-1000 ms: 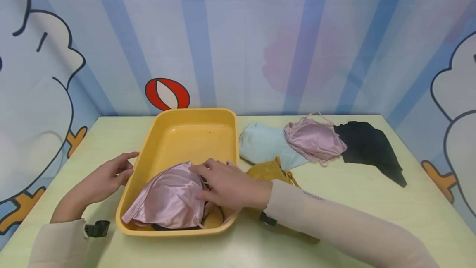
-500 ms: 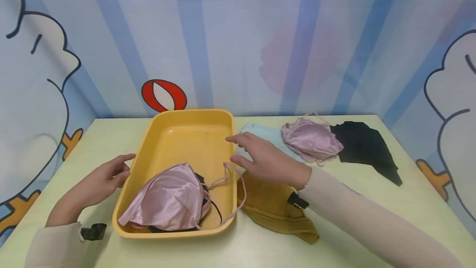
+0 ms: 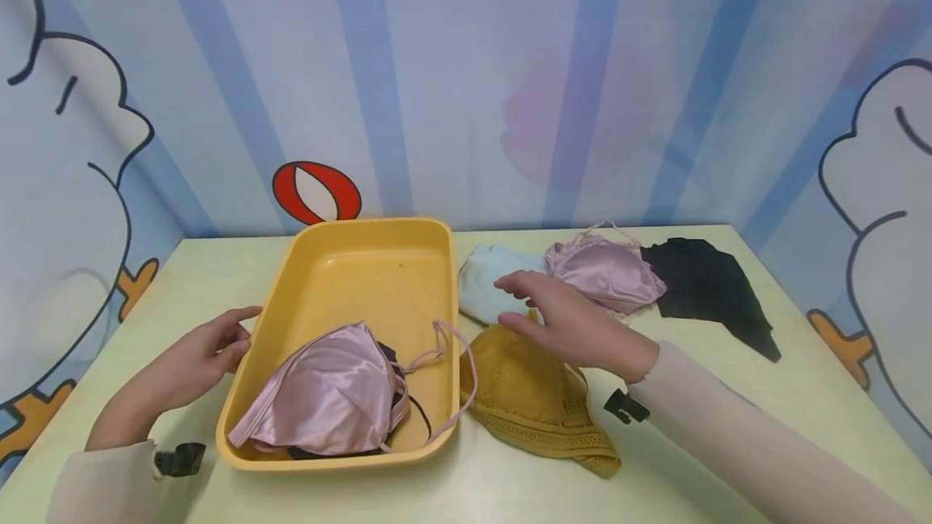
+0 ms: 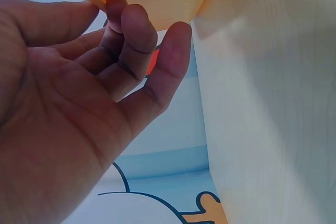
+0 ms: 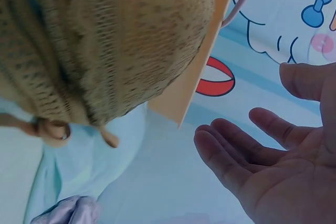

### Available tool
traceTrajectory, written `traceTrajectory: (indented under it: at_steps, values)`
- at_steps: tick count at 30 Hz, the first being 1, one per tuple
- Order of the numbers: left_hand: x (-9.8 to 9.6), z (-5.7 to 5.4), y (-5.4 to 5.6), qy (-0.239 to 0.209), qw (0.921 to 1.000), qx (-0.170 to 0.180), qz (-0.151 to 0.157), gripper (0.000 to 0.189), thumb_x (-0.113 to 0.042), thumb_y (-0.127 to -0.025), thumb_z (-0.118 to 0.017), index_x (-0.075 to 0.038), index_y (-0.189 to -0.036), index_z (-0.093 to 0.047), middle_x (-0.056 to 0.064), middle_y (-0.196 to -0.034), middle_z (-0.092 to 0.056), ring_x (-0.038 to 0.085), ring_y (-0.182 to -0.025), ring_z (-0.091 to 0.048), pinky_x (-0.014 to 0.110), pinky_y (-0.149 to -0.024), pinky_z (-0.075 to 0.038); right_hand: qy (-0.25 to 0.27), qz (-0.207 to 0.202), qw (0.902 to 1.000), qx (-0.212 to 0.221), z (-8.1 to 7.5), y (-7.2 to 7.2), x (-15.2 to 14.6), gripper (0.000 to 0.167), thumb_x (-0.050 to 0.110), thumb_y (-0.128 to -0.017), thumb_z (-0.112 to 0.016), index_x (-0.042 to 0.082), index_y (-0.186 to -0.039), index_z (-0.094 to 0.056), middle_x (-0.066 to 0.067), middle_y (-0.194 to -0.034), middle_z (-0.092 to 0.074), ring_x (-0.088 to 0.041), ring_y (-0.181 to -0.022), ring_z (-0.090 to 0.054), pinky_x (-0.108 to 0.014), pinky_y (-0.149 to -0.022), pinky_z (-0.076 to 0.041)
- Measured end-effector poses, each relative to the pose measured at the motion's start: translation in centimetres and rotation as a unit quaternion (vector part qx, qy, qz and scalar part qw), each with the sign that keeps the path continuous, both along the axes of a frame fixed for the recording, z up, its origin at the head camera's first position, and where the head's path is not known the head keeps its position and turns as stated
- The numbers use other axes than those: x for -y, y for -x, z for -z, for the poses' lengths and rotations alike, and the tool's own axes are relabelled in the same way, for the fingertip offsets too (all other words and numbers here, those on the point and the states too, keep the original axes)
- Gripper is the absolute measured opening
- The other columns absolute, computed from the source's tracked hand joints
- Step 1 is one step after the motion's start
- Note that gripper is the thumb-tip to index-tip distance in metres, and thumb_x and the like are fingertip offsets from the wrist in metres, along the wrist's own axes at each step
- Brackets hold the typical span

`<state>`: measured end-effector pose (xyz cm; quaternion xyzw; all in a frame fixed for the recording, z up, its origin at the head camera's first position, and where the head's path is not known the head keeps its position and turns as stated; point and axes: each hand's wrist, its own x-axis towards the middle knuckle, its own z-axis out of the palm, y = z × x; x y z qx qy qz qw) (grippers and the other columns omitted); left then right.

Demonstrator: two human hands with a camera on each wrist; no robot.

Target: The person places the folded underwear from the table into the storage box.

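Note:
A pink satin bra (image 3: 324,395) lies in the near half of the yellow tray (image 3: 444,281), over something black. One of its straps (image 3: 469,370) hangs over the tray's right edge. My left hand (image 3: 196,358) rests against the tray's left side, its fingers loosely bent on the outer wall. Beside the tray on the right lies a mustard-yellow bra (image 3: 531,395), with a lace-like band and small hooks. Above its far end hovers my right hand (image 3: 575,318), fingers spread and holding nothing; the right wrist view shows the palm (image 5: 294,182) apart from the bra.
Behind the mustard bra is a folded light blue garment (image 3: 484,277). A second pink satin bra (image 3: 604,269) and a black garment (image 3: 706,289) lie farther right along the table's back (image 3: 226,265). A printed fabric wall (image 3: 466,87) stands behind the table.
My right hand has let go of the pink bra in the tray and moved right, over the mustard bra. The left hand stays at the tray's side.

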<state>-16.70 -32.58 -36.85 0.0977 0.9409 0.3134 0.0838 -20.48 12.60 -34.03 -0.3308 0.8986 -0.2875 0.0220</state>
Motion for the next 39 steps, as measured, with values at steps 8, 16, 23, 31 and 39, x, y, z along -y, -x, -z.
traceTrajectory:
  at_steps: [8, 16, 23, 31, 39]
  values:
    - [0.0, 0.1, 0.1, 0.003, 1.0, 0.004, -0.004, 0.049, -0.002, -0.097, -0.048, 0.009, -0.141, -0.03, 0.01, -0.095, -0.056, 0.022, -0.085, -0.06, 0.039, -0.075, -0.053, 0.008, 0.025, 0.9997, 0.001, 0.9, -0.5, -1.7, 0.046, 0.037, -0.095, -0.056, 0.008, -0.131, -0.051, -0.004, -0.129, -0.053, -0.025, -0.111, -0.054, -0.041, -0.091, -0.044]
    - [0.2, 0.1, 0.0, 0.002, 1.0, -0.003, 0.008, 0.047, -0.001, -0.098, -0.047, 0.01, -0.14, -0.03, 0.009, -0.094, -0.057, 0.02, -0.081, -0.061, 0.035, -0.072, -0.053, 0.003, 0.025, 0.9997, 0.004, 2.2, -0.7, -3.7, 0.052, 0.044, -0.096, -0.051, 0.006, -0.131, -0.05, -0.009, -0.129, -0.054, -0.027, -0.111, -0.056, -0.043, -0.091, -0.044]
    - [0.1, 0.2, -0.1, 0.007, 0.9996, -0.021, 0.019, 0.046, 0.0, -0.097, -0.048, 0.01, -0.139, -0.031, 0.008, -0.092, -0.057, 0.017, -0.077, -0.058, 0.031, -0.068, -0.051, 0.001, 0.029, 0.9989, 0.037, 3.6, -0.8, -5.1, 0.056, 0.047, -0.096, -0.05, 0.002, -0.127, -0.05, -0.015, -0.126, -0.053, -0.03, -0.112, -0.055, -0.046, -0.092, -0.043]
    - [0.3, 0.3, 0.0, 0.006, 0.9997, -0.017, 0.019, 0.046, 0.0, -0.098, -0.046, 0.009, -0.14, -0.031, 0.007, -0.092, -0.056, 0.017, -0.078, -0.059, 0.03, -0.068, -0.051, -0.009, 0.031, 0.9961, 0.082, 5.0, -1.4, -6.0, 0.06, 0.049, -0.093, -0.053, 0.003, -0.13, -0.046, -0.015, -0.127, -0.052, -0.032, -0.115, -0.052, -0.048, -0.094, -0.041]
    - [0.3, 0.3, 0.0, 0.0, 0.9996, -0.017, 0.023, 0.045, 0.001, -0.098, -0.045, 0.01, -0.14, -0.03, 0.008, -0.091, -0.056, 0.018, -0.078, -0.06, 0.03, -0.068, -0.051, -0.02, 0.033, 0.995, 0.092, 6.1, -2.1, -5.9, 0.065, 0.055, -0.088, -0.057, 0.007, -0.13, -0.046, -0.014, -0.121, -0.057, -0.031, -0.114, -0.052, -0.05, -0.093, -0.041]
